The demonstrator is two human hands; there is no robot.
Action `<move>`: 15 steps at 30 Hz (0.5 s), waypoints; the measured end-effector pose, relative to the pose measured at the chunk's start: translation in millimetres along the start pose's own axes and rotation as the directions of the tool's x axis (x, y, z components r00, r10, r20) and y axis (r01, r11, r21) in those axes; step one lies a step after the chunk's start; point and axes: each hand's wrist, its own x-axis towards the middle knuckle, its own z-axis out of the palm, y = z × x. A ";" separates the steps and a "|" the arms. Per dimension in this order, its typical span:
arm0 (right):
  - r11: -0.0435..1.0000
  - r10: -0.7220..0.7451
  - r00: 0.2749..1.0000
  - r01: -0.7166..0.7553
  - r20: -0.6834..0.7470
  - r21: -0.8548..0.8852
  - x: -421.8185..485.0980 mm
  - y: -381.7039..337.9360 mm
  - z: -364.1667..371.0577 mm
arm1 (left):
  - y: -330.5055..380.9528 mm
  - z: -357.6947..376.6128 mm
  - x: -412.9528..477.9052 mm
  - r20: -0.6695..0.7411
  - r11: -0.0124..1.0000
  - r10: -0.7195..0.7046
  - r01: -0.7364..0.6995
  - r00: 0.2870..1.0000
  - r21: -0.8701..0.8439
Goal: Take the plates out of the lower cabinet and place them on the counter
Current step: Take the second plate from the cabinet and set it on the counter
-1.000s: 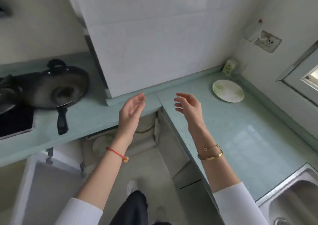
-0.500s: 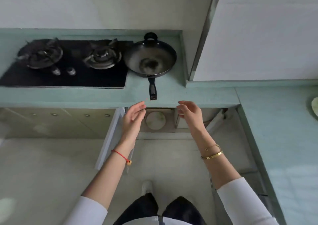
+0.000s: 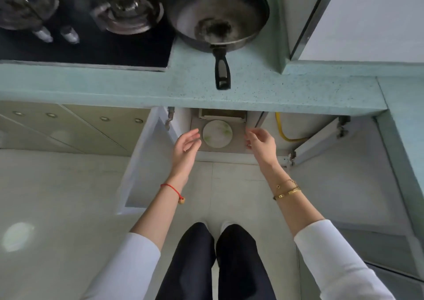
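A round white plate with faint green marks [image 3: 217, 133] lies flat on the floor of the open lower cabinet [image 3: 238, 147], under the pale green counter [image 3: 252, 93]. My left hand [image 3: 186, 147] hovers just left of the plate, palm turned inward, fingers apart and empty. To the plate's right, my right hand [image 3: 260, 142] is held with curled, spread fingers and also holds nothing. Neither hand touches the plate.
A black frying pan [image 3: 218, 17] sits on the counter above the cabinet, its handle pointing at me. The gas hob [image 3: 87, 24] lies to the left. Both cabinet doors [image 3: 142, 160] stand open on either side. A yellow hose [image 3: 283, 132] runs inside on the right.
The view has swung from the counter corner to the hob and dropped lower. Both hands have gone down and forward to either side of the plate in the cabinet.
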 end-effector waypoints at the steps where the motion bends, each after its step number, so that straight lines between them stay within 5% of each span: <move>1: 1.000 0.007 1.000 -0.007 -0.002 -0.005 12.9 20.8 4.3 | -21.7 5.5 12.4 -0.003 1.000 0.001 -0.001 1.000 0.004; 15: 0.992 -0.006 1.000 0.004 -0.010 -0.128 267.1 289.1 97.9 | -315.7 66.3 243.9 -0.046 0.995 -0.020 0.024 0.999 0.096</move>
